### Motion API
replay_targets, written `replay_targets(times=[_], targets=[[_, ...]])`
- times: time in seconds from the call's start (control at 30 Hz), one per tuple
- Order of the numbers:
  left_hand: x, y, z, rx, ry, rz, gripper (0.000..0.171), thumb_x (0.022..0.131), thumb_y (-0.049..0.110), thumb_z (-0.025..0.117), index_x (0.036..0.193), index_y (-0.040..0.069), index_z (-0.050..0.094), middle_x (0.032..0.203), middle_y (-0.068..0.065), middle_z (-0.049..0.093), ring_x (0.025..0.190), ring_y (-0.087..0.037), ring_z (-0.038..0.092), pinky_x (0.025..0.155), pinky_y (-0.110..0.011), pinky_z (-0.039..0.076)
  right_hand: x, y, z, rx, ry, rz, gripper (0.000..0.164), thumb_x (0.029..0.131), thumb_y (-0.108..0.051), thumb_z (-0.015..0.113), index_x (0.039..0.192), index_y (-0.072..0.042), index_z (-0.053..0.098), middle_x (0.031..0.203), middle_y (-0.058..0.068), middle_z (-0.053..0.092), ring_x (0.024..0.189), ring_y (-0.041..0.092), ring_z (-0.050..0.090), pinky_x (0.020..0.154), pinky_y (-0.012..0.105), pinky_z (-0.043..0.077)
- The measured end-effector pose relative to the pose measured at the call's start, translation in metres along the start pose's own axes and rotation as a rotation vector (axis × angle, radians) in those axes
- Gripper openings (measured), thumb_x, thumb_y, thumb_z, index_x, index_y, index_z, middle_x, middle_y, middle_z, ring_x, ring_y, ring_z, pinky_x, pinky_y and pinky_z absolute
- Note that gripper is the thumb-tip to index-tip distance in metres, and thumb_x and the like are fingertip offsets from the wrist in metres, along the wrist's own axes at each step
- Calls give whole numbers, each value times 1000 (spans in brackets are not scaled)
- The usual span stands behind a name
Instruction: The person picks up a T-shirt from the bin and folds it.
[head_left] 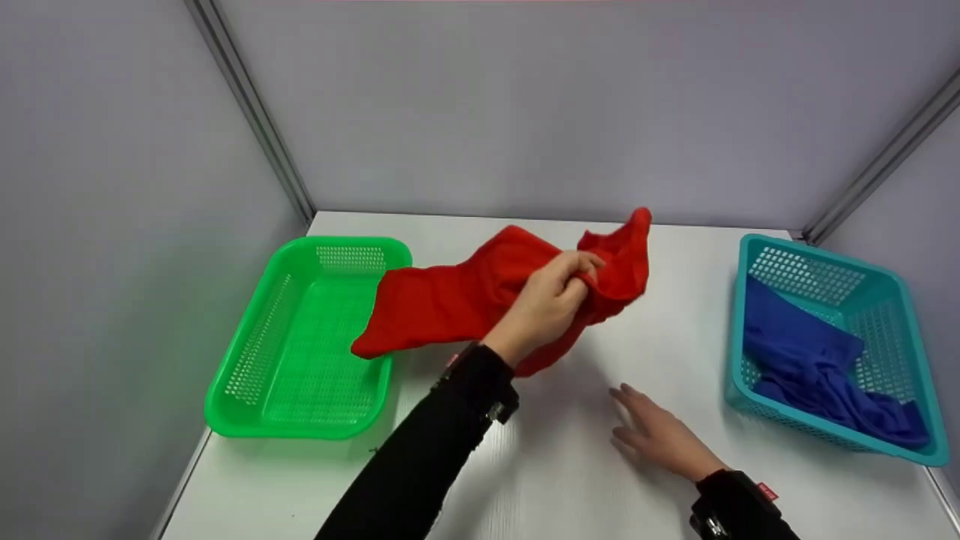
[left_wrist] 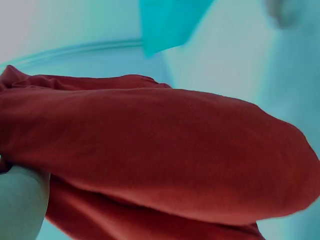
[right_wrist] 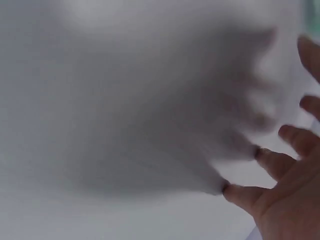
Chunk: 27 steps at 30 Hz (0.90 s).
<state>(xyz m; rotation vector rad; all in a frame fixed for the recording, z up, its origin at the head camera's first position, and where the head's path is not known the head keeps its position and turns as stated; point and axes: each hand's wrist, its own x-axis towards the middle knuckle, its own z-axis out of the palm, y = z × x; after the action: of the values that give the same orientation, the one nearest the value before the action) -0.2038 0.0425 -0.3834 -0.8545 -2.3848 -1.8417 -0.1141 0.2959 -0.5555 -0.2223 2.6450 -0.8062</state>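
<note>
My left hand (head_left: pixel 551 300) grips a bunched red cloth garment (head_left: pixel 442 304) above the middle of the white table. One flap of the garment stretches left over the green basket's edge, and another end sticks up to the right of the fingers. In the left wrist view, the red fabric (left_wrist: pixel 160 150) fills most of the picture and hides the fingers. My right hand (head_left: pixel 664 439) holds nothing and is low over the table, its fingers spread. The right wrist view shows its fingertips (right_wrist: pixel 240 195) right at the white surface, with their shadow beside them.
A green plastic basket (head_left: pixel 390 409) with nothing in it stands on the left of the table (head_left: pixel 570 480). On the right, a teal basket (head_left: pixel 739 337) holds a crumpled blue cloth (head_left: pixel 802 345). Grey panels (head_left: pixel 480 105) wall in the back and sides.
</note>
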Motion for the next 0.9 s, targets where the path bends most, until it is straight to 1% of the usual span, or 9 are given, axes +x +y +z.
replay_targets(times=[0.17,0.23,0.3,0.4,0.53,0.6,0.73,0.8,0.9], targets=[[-25,-49,36,94,-123,-119,22,105,-3,46,107,2,68,131,-12,71,126,-22,65,110,-28,51,-4,-2,-32,349,209,81,73,110,-19,58,171,-9,19,173,27,31,157,51,36,124,60,38],[-37,-67,45,129,-169,-181,24,104,-2,47,111,3,70,130,-11,70,124,-21,65,109,-27,51,-4,-5,-40,464,255,73,77,111,-17,57,173,-12,11,175,25,26,159,50,32,125,58,36],[-49,-81,52,147,-215,-228,26,103,-3,49,115,3,71,130,-10,70,122,-20,65,109,-28,51,-3,-9,-42,496,271,31,80,110,-17,59,173,-13,10,176,24,23,161,50,28,127,59,31],[-65,-97,57,170,-335,-255,27,102,0,54,122,2,71,132,-10,69,123,-18,63,110,-28,50,1,-15,-34,382,253,-74,83,106,-19,66,172,-11,16,176,24,23,163,51,20,129,67,22],[-84,-107,56,257,-592,-261,39,104,12,61,142,7,66,147,-5,65,137,-13,58,119,-27,44,11,-20,-15,83,254,-183,85,96,-11,76,168,-8,31,172,26,32,159,60,19,121,82,19],[-94,-110,52,335,-676,-272,47,103,20,61,150,12,62,155,-1,60,144,-11,54,122,-26,42,14,-20,-6,-85,270,-207,81,91,-4,79,163,-9,42,164,27,44,155,63,25,116,87,22],[-116,-120,40,543,-671,-292,63,97,32,69,157,21,54,166,-1,50,156,-17,44,128,-32,37,17,-14,6,-363,365,-226,58,86,3,81,141,-6,64,125,19,64,134,52,55,111,86,30],[-127,-127,34,704,-651,-252,72,94,38,76,160,24,49,168,-1,45,159,-20,40,130,-36,34,17,-9,8,-452,429,-238,41,85,5,82,123,-5,70,107,16,64,117,45,63,111,85,32],[-140,-140,30,957,-576,-116,79,92,48,82,159,23,49,161,0,52,152,-22,47,126,-40,40,18,-1,6,-520,485,-231,24,84,5,81,101,-6,69,93,15,65,98,42,66,110,85,33]])
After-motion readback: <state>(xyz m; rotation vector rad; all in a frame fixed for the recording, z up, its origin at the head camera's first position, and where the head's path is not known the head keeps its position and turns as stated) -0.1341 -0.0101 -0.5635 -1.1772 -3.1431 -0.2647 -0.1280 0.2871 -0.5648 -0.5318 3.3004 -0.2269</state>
